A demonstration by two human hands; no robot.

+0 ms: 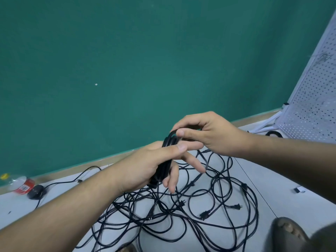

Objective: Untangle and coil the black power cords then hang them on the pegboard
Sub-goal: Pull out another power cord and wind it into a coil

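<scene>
A partly wound coil of black power cord (168, 142) stands upright in my left hand (145, 166), whose thumb and fingers grip it near the middle of the view. My right hand (209, 133) pinches the top loops of the same coil between thumb and fingers. Below both hands a tangle of black cords (181, 215) with several plugs spreads over the grey floor. The white pegboard (312, 91) leans against the green wall at the far right.
A black mouse (36, 191) with its cable and a clear bottle with a red label (20, 183) lie at the left by the wall. A black coiled cord (274, 134) lies at the pegboard's foot. A small black and white item (299, 189) sits at right. A shoe (289, 231) shows bottom right.
</scene>
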